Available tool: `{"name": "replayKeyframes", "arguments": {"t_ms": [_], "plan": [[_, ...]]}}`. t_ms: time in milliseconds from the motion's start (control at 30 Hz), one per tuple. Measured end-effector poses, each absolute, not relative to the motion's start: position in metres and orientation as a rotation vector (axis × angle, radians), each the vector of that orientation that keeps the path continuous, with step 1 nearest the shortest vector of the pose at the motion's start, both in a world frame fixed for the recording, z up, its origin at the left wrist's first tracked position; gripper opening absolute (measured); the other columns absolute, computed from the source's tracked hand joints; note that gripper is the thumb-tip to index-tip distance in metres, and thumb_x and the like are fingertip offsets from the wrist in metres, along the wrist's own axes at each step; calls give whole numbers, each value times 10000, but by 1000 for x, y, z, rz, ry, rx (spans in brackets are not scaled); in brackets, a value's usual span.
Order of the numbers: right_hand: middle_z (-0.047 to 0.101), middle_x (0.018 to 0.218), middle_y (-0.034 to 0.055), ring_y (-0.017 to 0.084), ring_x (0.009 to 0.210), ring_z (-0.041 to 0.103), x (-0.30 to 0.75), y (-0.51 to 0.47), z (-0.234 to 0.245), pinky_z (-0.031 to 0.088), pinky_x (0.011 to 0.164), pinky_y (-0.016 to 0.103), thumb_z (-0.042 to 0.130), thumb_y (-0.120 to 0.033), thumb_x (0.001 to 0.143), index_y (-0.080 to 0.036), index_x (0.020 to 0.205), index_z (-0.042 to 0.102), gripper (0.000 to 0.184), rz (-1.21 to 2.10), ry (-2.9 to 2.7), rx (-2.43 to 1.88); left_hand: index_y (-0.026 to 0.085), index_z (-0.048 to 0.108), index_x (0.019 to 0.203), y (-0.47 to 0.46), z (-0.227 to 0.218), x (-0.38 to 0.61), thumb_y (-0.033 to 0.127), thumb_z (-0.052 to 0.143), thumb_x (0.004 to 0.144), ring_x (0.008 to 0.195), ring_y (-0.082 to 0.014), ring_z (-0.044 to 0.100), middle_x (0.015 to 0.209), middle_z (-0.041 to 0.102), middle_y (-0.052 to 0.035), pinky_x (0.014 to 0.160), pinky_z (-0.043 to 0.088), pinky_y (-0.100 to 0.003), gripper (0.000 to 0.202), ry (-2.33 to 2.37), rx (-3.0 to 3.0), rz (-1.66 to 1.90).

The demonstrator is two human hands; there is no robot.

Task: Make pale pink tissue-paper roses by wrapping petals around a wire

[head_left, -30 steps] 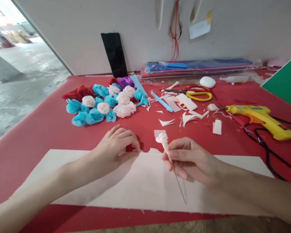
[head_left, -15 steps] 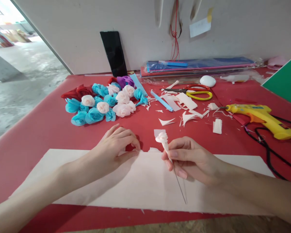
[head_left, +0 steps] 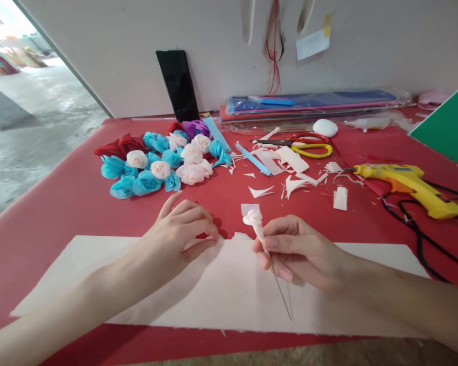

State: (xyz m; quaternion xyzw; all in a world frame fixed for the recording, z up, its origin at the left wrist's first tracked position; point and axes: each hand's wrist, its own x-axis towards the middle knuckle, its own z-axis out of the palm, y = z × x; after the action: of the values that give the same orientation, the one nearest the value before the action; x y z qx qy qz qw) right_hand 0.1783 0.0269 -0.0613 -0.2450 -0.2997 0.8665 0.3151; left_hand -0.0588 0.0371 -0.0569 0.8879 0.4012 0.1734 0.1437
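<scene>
In my right hand (head_left: 299, 249), thumb and fingers pinch a small pale pink paper flower (head_left: 253, 217) on a thin wire stem. The flower head points up and away, and the wire slants down toward me over a long pale paper sheet (head_left: 198, 300). My left hand (head_left: 185, 226) is by the sheet's far edge, with thumb and index fingertips brought together. Whether anything small lies between those fingertips is too unclear to see. Small pale paper pieces (head_left: 242, 236) lie at the sheet's far edge between my hands.
Finished paper flowers (head_left: 147, 182) in blue, pink, red and purple cluster at the left. Beyond my hands lie paper scraps (head_left: 260, 192), a light blue pen (head_left: 254, 159) and scissors (head_left: 312, 149). A yellow glue gun (head_left: 408, 184) with black cord rests at right. A phone (head_left: 178, 84) leans on the wall.
My left hand has shifted slightly left, its fingertips lifting a little from the sheet's edge. The right hand keeps the flower in nearly the same place.
</scene>
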Motion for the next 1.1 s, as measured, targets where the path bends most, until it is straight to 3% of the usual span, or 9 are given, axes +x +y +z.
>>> {"name": "replayKeyframes", "arguments": {"t_ms": [267,400,667,967,1100], "plan": [[708,601,-1,21,383,537,178,28,-62,313,335,135,774,-228,724,-147,704,771,83,2284,-790,-637,276,656,845,31,-54,-56,125,531,916,884,-217,556,852,713,19,1069,207,-544,208,1187,2617,498],[708,602,-1,22,387,536,179,27,-61,324,343,137,774,-227,725,-151,705,772,79,2283,-793,-637,267,651,839,30,-54,-56,124,528,918,881,-214,564,878,727,24,1070,228,-530,205,1179,2630,489],[707,604,1,24,387,539,179,28,-62,301,330,142,768,-227,730,-147,701,767,85,2285,-788,-641,249,604,965,34,-54,-58,200,531,913,773,-193,594,776,715,32,954,400,-442,102,1206,2549,496],[704,594,-2,26,380,530,179,28,-62,283,315,149,776,-238,722,-144,703,767,97,2289,-788,-653,244,621,721,40,-66,-61,213,536,869,750,-196,622,748,732,19,827,415,-390,174,1201,2495,623],[708,592,-2,23,386,537,179,28,-61,324,345,145,774,-229,725,-150,698,769,84,2286,-785,-651,268,652,744,40,-64,-61,238,542,871,751,-199,612,747,736,31,907,396,-441,171,1198,2509,638]]}}
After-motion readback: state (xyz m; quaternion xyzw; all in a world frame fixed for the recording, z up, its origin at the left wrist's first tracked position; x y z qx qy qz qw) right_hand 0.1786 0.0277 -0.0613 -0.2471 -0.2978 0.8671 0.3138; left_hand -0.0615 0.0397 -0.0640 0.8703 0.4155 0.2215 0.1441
